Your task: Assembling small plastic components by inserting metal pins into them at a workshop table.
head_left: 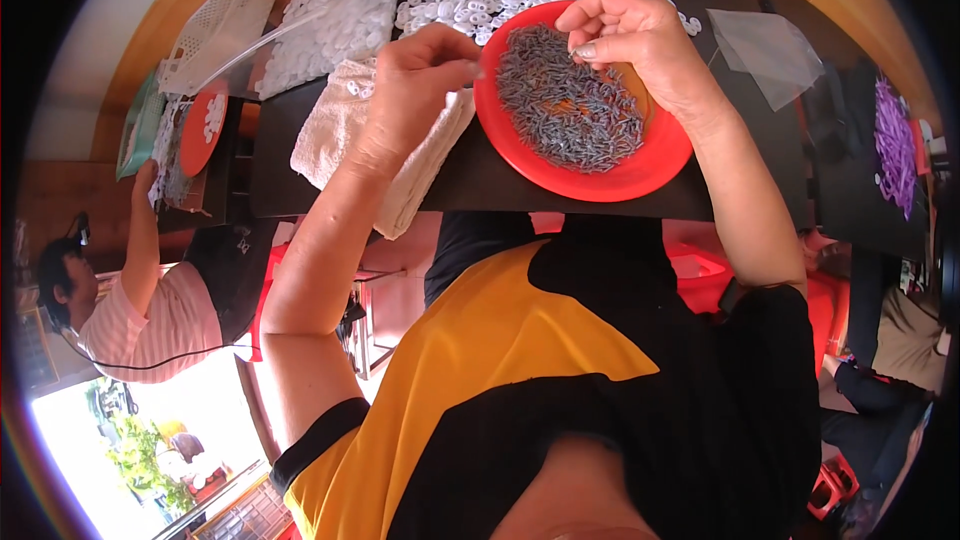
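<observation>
My right hand (pixel 635 40), fingertips together; beneath it, grey pieces (pixel 565 90), red plate (pixel 600 187); leftward, my left hand (pixel 422 70), pinched; any held item unclear.

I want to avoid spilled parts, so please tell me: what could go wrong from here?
The red dish sits close to the front edge of the table, so a bump might spill its grey pieces. The cloth hangs over that edge with white pieces on it; a tug could drop them. White parts beyond the dish could slip in too.
</observation>
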Demonstrator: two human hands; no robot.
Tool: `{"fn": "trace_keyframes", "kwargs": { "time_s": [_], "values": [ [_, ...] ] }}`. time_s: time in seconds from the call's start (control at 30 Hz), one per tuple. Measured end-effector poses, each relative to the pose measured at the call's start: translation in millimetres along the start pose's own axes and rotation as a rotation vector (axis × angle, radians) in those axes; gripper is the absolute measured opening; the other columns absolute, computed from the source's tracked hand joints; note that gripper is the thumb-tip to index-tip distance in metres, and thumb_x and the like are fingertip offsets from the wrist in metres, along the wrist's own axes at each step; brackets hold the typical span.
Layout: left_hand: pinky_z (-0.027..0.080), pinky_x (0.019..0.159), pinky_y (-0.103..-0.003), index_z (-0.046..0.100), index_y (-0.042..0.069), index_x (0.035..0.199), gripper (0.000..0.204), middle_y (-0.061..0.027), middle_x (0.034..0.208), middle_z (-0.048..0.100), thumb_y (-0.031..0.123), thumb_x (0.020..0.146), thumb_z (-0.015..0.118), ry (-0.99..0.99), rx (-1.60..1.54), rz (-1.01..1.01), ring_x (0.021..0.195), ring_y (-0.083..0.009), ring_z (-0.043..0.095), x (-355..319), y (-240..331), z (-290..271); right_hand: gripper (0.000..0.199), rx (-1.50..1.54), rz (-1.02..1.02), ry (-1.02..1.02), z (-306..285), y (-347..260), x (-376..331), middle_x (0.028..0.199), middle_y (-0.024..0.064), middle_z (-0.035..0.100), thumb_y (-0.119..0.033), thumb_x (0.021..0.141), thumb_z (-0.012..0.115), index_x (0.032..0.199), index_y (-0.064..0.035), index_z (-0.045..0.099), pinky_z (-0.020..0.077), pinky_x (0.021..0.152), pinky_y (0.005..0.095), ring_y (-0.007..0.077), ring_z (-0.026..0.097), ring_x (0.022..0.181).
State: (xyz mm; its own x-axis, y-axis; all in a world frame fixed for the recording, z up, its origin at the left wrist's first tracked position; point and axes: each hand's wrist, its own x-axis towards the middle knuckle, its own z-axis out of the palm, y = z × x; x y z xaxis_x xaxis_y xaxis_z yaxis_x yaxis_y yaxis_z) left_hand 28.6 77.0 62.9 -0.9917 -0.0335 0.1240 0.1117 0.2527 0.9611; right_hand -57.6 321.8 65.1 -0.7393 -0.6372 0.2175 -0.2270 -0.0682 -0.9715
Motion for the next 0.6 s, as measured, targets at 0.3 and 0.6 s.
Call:
{"fn": "trace_keyframes", "kwargs": {
  "time_s": [0.3,0.6],
  "values": [
    [0.041,0.059,-0.019,0.067,-0.001,0.09,0.01,-0.0014,0.08,0.065,-0.002,0.08,0.066,-0.091,-0.17,-0.006,0.066,-0.005,0.054,17,-10,21,0.024,-0.596,-0.182,0.027,2,14,5,0.078,0.0051,0.062,0.002,0.078,0.061,0.101,-0.004,0.066,0.0475,0.064,0.0257,0.0114,0.06,0.068],
    [0.042,0.049,-0.021,0.064,-0.003,0.09,0.011,-0.0061,0.075,0.065,-0.003,0.08,0.068,-0.031,-0.445,-0.101,0.058,-0.0095,0.057,8,4,20,0.011,-0.344,-0.261,-0.032,37,4,5,0.085,0.0054,0.068,-0.003,0.087,0.065,0.096,0.0024,0.064,0.0499,0.072,0.0255,0.0104,0.063,0.081]
  ]
}}
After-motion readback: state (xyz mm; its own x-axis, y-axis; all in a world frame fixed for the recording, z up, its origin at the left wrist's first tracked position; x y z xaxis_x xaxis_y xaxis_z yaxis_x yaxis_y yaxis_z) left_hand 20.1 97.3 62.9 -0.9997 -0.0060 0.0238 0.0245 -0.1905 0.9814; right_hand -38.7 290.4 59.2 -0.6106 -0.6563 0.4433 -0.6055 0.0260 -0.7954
